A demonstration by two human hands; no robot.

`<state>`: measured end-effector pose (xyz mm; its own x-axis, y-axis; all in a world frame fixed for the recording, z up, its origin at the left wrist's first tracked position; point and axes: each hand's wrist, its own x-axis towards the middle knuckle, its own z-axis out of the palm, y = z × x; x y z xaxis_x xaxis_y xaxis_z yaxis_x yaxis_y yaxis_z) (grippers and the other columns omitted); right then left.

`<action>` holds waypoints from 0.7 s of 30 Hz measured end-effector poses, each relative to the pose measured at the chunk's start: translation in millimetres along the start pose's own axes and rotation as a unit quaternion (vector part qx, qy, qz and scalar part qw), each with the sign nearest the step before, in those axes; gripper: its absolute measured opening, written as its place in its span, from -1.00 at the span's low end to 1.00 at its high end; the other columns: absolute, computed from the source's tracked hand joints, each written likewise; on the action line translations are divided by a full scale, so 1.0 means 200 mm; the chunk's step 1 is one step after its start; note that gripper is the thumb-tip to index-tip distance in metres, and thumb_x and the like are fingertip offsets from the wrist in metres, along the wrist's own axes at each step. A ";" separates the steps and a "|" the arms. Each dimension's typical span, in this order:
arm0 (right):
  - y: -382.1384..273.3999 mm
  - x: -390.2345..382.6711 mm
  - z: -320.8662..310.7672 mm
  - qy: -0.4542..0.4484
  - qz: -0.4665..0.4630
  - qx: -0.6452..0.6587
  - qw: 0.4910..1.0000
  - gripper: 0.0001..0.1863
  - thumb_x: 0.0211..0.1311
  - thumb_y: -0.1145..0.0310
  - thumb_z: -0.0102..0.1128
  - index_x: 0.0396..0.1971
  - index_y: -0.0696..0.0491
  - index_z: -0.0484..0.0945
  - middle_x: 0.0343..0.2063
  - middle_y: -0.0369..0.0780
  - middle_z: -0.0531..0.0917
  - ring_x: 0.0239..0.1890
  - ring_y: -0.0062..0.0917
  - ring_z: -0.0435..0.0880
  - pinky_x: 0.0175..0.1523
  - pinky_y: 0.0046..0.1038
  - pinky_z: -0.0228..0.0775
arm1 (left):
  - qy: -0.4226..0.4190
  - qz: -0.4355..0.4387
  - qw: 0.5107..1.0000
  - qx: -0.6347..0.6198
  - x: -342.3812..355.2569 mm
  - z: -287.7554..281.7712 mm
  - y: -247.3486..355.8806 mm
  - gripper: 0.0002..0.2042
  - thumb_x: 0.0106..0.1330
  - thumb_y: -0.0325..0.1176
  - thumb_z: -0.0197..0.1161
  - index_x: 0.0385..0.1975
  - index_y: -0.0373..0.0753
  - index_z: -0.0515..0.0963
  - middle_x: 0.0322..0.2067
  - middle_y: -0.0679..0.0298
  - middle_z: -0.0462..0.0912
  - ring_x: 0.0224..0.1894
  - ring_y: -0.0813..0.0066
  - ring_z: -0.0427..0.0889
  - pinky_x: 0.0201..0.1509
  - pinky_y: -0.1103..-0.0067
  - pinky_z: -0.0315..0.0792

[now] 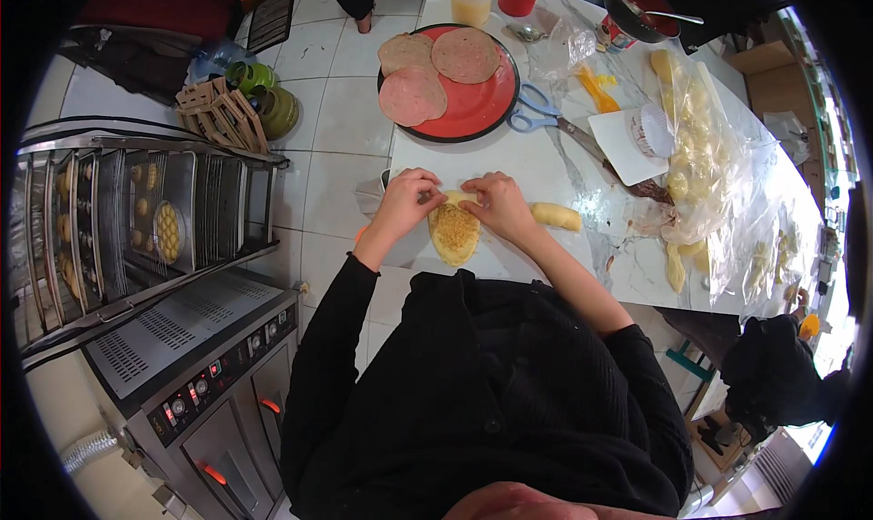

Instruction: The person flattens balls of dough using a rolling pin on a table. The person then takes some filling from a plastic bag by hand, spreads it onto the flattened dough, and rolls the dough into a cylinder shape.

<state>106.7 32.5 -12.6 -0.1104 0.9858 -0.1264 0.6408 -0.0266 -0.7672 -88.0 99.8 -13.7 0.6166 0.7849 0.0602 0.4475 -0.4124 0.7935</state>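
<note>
A flattened oval of pale yellow dough point(444, 250) lies on the marble table in front of me, spread with a golden-brown crumbly filling point(456, 227). My left hand point(411, 199) pinches its far edge on the left side. At the far right of the same edge, the fingers of my right hand point(498, 205) are closed on the dough, which is slightly folded over there. My fingertips hide part of that edge. Just right of my right hand rests a rolled piece of dough point(556, 216).
Beyond my hands stands a red plate point(482, 101) with several round meat slices point(466, 54). Blue-handled scissors point(535, 109) lie beside it. Dough pieces under clear plastic point(700, 147) cover the right side. A tray rack point(173, 211) and oven point(200, 365) stand left.
</note>
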 end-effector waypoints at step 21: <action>0.02 -0.24 0.03 0.040 -0.342 -0.161 0.925 -0.77 -0.06 0.49 0.10 -0.31 0.14 0.51 -0.30 -0.22 0.47 -0.18 -0.37 0.45 -0.05 -0.42 0.35 | -0.058 0.281 0.939 0.189 -0.20 -0.02 -0.05 -0.78 -0.10 -0.44 0.31 -0.39 -0.22 0.52 -0.38 0.33 0.48 -0.21 0.36 0.50 -0.17 0.49 0.45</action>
<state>110.0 -15.1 -14.5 -0.5255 0.7635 0.3753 0.6366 0.6455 -0.4219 -119.3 74.3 -21.7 0.8811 0.3467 0.3218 0.2134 -0.8985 0.3836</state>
